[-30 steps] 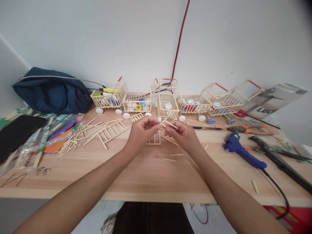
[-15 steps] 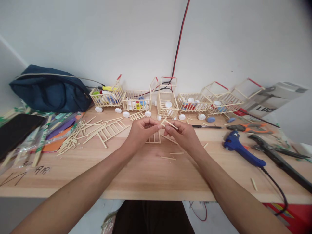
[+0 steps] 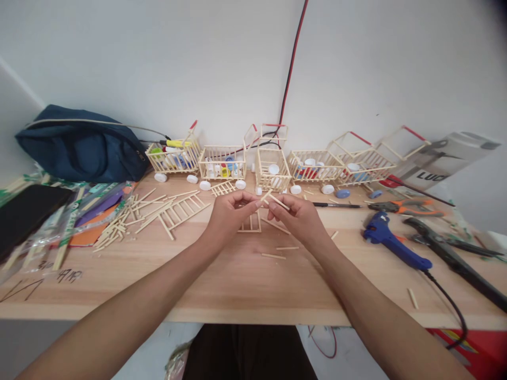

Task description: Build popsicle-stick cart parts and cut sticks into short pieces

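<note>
A craft workspace; the wooden worktop (image 3: 253, 290) holds a glue gun (image 3: 396, 246), pliers (image 3: 415, 207), cut sticks (image 3: 113, 228), 5 miniature carts (image 3: 272, 178).

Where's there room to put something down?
Between the arms, from the two loose sticks to the table edge; also between the pen marks and left arm. The back is crowded with carts, the right with tools.

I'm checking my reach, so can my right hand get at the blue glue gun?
Probably yes: the blue glue gun lies off to the right of your right hand with nothing tall between them, though that hand holds a small wooden stick.
</note>
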Tool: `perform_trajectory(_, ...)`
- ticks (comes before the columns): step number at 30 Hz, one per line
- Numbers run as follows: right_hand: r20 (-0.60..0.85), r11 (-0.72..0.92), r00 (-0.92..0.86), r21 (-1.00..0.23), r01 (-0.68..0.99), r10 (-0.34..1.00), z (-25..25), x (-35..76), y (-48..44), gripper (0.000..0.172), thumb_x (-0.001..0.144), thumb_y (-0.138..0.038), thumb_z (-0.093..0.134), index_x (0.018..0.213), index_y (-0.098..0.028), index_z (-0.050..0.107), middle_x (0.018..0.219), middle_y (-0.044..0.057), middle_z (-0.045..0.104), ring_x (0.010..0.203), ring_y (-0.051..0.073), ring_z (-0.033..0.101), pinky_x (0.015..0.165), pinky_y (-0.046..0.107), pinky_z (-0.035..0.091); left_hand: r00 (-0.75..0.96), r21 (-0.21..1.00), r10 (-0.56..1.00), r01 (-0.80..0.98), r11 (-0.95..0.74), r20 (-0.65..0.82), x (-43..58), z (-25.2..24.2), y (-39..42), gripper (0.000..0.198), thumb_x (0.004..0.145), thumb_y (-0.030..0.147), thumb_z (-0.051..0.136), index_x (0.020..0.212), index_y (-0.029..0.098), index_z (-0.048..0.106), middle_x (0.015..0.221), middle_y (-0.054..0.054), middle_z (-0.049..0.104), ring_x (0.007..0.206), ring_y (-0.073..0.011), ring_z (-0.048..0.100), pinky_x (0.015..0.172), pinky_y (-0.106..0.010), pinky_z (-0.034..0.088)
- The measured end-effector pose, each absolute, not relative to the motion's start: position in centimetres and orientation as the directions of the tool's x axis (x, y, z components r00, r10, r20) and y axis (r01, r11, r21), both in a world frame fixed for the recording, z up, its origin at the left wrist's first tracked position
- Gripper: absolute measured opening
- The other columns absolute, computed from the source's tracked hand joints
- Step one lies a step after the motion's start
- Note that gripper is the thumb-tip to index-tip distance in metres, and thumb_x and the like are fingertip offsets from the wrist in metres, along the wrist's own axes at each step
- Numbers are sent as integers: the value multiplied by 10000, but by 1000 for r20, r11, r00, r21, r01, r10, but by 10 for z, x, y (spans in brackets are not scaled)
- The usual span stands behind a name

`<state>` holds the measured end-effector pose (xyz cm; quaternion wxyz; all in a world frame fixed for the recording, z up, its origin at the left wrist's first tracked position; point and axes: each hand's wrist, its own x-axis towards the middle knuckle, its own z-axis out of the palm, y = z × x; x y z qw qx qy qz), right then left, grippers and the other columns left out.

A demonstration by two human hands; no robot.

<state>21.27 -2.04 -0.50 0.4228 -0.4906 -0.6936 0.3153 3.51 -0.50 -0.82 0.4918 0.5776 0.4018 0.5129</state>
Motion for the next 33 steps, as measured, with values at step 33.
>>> perform_trajectory(33,176,219,-143,-896,386,974,-15,206,-18,219,831,-395,589,783,-189,650,701,-1,674,614,124,519,578,248,377,98,972,978,126,-197,185,36,-8,-8,200,694,342,750,738,153,704,748,-20,705,683,-140,602,646,-248,461)
